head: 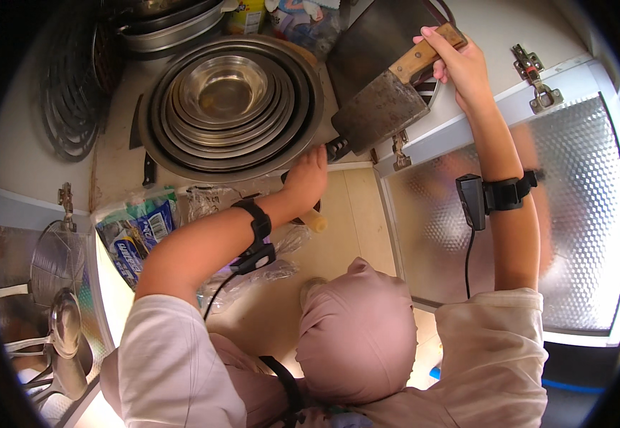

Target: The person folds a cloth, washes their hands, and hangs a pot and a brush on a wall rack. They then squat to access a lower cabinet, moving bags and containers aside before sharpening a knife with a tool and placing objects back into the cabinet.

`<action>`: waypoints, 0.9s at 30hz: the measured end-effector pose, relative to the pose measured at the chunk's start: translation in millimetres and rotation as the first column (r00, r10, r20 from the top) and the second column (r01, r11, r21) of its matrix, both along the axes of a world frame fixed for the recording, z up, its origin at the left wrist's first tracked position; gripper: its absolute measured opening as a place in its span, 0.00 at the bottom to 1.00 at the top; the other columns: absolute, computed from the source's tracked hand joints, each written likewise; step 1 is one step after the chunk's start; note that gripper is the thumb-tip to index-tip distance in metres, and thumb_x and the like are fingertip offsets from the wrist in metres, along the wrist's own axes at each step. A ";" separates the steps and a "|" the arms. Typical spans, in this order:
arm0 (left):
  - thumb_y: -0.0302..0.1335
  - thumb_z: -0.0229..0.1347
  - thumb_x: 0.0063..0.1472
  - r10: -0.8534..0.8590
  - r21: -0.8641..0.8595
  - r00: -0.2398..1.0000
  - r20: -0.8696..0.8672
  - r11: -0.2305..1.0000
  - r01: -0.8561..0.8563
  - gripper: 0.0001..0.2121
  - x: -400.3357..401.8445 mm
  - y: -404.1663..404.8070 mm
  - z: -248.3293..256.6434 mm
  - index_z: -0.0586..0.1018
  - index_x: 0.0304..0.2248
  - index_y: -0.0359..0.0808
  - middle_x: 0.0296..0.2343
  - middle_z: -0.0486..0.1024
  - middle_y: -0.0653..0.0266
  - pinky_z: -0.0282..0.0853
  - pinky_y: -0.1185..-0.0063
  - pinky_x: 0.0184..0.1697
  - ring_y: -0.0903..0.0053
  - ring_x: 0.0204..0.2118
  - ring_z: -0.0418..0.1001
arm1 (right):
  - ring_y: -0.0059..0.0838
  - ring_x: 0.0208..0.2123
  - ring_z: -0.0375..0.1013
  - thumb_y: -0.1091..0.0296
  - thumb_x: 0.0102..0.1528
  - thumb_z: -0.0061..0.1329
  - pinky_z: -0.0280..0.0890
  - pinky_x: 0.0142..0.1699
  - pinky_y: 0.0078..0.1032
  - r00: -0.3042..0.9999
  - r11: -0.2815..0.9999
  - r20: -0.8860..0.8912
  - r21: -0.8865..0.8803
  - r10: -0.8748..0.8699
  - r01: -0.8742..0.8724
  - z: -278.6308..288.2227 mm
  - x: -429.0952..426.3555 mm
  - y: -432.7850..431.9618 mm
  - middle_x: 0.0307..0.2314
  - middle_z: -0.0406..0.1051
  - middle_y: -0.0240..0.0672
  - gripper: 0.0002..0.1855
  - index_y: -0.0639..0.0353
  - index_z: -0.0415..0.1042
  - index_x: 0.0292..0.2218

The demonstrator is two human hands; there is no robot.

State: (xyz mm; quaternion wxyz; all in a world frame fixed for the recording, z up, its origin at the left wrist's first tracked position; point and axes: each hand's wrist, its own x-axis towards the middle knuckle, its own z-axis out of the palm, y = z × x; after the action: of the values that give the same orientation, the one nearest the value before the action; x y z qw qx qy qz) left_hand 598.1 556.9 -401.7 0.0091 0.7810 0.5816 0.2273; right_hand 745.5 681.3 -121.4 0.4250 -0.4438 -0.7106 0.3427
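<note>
My right hand (457,61) is wrapped around the wooden handle of a cleaver (382,112). The cleaver's broad, stained blade slants down to the left, over the right side of the cabinet. My left hand (308,179) is at the cabinet's front edge, just below the rim of a stack of nested steel basins (229,174). Its fingertips are beside a black ribbed handle (336,148) near the blade; whether they grip it is hidden. Under my left wrist shows the pale end of a rod-like thing (316,221), mostly covered.
Knives (149,168) lie left of the basins. Pans (171,35) and dark racks (69,96) fill the back left. A dark board (379,43) leans at the back right. Plastic packets (136,235) hang over the front edge. Cabinet doors (502,224) stand open; ladles (66,326) hang left.
</note>
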 end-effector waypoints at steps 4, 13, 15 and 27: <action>0.24 0.46 0.53 0.021 -0.218 0.997 0.070 0.976 -0.006 0.16 -4.1 14.4 -4.3 0.65 0.42 0.28 0.37 0.69 0.47 0.69 0.70 0.34 0.61 0.33 0.72 | 0.10 0.12 0.59 0.60 0.47 0.54 0.52 0.16 0.09 1.000 1.000 0.011 -0.010 0.007 -0.007 1.7 5.5 3.0 0.25 0.73 0.30 0.15 0.61 0.71 0.32; 0.40 0.55 0.49 0.425 -0.530 0.827 0.368 0.826 -0.189 0.19 21.3 18.5 -6.0 0.70 0.31 0.31 0.25 0.74 0.51 0.68 0.67 0.33 0.58 0.29 0.72 | 0.08 0.13 0.58 0.59 0.48 0.53 0.52 0.17 0.07 0.995 0.995 0.026 -0.013 0.101 -0.101 12.3 -7.8 19.2 0.28 0.74 0.32 0.16 0.60 0.70 0.34; 0.40 0.54 0.50 0.540 -0.617 0.747 0.389 0.754 -0.224 0.20 26.2 24.6 -3.5 0.69 0.34 0.29 0.29 0.73 0.49 0.68 0.67 0.34 0.57 0.32 0.72 | 0.08 0.13 0.58 0.59 0.48 0.52 0.52 0.17 0.07 0.990 0.991 0.053 -0.001 0.133 -0.133 15.1 -14.8 25.8 0.28 0.74 0.32 0.15 0.60 0.69 0.34; 0.37 0.55 0.51 0.623 -0.580 0.700 0.349 0.730 -0.361 0.20 48.0 49.6 -3.3 0.67 0.35 0.28 0.29 0.74 0.49 0.69 0.68 0.33 0.59 0.31 0.73 | 0.13 0.11 0.57 0.64 0.51 0.48 0.50 0.15 0.09 0.986 0.987 0.064 0.024 0.156 -0.158 14.2 -43.3 66.9 0.21 0.72 0.31 0.09 0.59 0.66 0.29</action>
State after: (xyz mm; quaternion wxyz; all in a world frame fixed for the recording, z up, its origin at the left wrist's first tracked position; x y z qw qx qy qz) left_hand 646.1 606.5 -404.9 0.2918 0.4702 0.7859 0.2759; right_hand 702.2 748.1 -107.2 0.3810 -0.3906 -0.7611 0.3508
